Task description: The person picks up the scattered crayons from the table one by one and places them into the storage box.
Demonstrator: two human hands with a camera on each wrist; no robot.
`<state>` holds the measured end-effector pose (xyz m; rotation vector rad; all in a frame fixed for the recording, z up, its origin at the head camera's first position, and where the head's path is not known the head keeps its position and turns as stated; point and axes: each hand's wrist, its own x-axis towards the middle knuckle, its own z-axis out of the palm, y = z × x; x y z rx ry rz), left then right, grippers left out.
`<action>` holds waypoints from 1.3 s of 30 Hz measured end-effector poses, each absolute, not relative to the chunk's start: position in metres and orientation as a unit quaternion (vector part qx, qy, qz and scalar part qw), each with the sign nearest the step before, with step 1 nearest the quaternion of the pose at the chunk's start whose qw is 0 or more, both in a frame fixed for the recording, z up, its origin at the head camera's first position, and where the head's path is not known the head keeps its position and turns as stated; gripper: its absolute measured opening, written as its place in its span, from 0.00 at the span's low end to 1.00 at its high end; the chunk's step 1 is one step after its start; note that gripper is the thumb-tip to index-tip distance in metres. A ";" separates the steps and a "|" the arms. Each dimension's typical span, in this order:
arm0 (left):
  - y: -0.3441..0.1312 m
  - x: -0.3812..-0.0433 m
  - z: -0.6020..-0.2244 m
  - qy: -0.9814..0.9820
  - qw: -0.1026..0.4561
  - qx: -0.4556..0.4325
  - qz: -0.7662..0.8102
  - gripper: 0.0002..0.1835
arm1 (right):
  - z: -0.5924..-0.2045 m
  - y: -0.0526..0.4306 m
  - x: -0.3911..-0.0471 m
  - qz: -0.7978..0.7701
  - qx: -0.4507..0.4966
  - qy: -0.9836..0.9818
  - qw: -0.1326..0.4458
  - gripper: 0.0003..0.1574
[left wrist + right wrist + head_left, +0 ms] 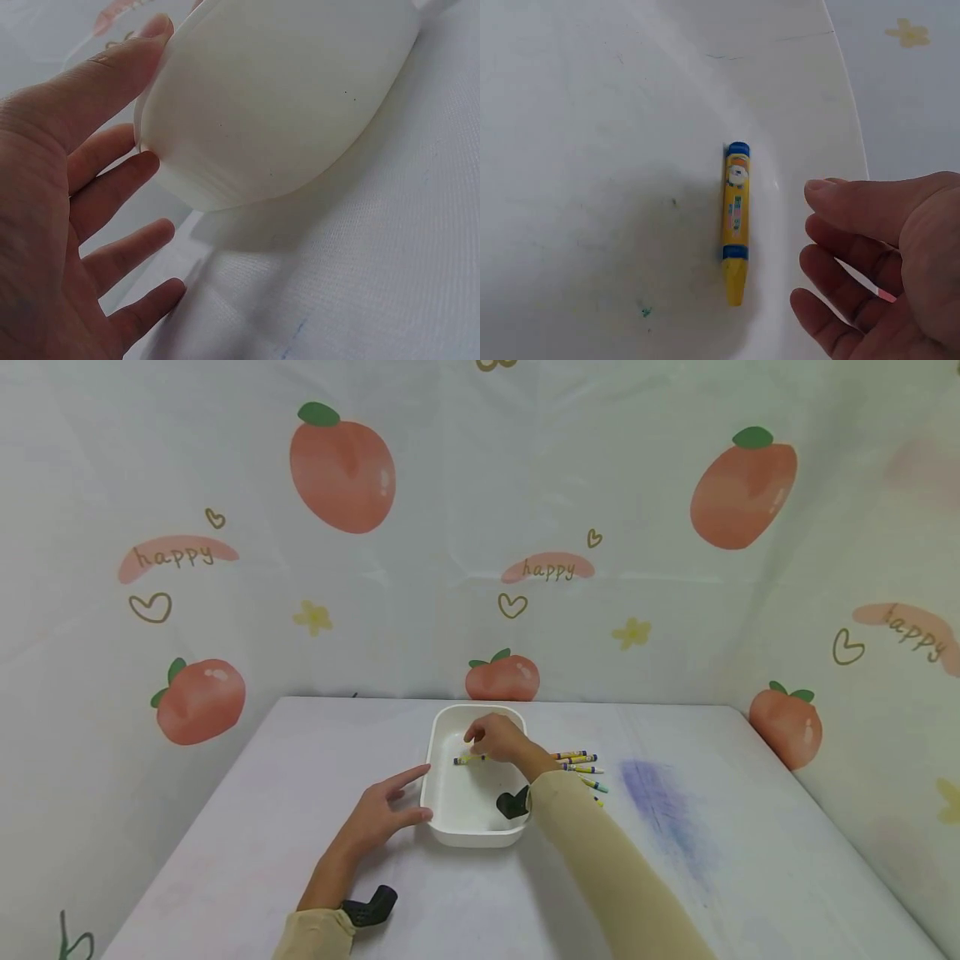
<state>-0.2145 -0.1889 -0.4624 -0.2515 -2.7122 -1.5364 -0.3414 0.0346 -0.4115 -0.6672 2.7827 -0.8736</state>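
A white tray (pixel 474 838) stands on the table, its left side against my left hand (pixel 378 810). The spread thumb and fingers of that hand touch the tray's rim and outer wall, as the left wrist view shows from close by. Inside the tray lies a yellow crayon (pixel 736 217) with blue bands and a yellow tip. Over the tray's far part hovers my right hand (pixel 498 737), its fingers loosely bent. In the right wrist view the hand (pixel 877 262) is beside the crayon, apart from it, and holds nothing.
Several crayons (pixel 579 768) lie on the table just right of the tray, partly hidden by the right forearm. A blue-purple smudge (pixel 663 810) marks the table cloth farther right. Behind the table hangs a peach-patterned curtain (pixel 442 527). Each wrist wears a black mount (pixel 372 907).
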 end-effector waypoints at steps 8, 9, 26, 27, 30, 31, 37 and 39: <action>-0.188 -0.214 -0.462 -0.871 0.005 -0.068 -0.487 0.36 | -0.403 0.044 -0.344 -0.313 -0.224 0.921 0.055 0.10; -0.187 -0.214 -0.461 -0.870 0.004 -0.069 -0.488 0.36 | -0.401 0.046 -0.345 -0.318 -0.226 0.920 0.047 0.10; -0.187 -0.214 -0.462 -0.873 0.009 -0.067 -0.482 0.37 | -0.381 0.104 -0.350 -0.347 -0.185 0.919 -0.002 0.10; -0.187 -0.214 -0.463 -0.874 0.010 -0.068 -0.481 0.37 | -0.381 0.107 -0.350 -0.346 -0.183 0.920 -0.001 0.10; -0.187 -0.214 -0.463 -0.874 0.009 -0.062 -0.482 0.37 | -0.382 0.117 -0.351 -0.347 -0.175 0.922 0.004 0.11; -0.187 -0.214 -0.463 -0.874 0.008 -0.061 -0.481 0.37 | -0.382 0.121 -0.350 -0.347 -0.175 0.921 0.004 0.12; -0.186 -0.214 -0.462 -0.875 0.005 -0.060 -0.481 0.38 | -0.384 0.140 -0.349 -0.351 -0.163 0.922 0.000 0.13; -0.186 -0.214 -0.461 -0.874 0.005 -0.060 -0.482 0.38 | -0.387 0.144 -0.348 -0.353 -0.157 0.922 -0.001 0.13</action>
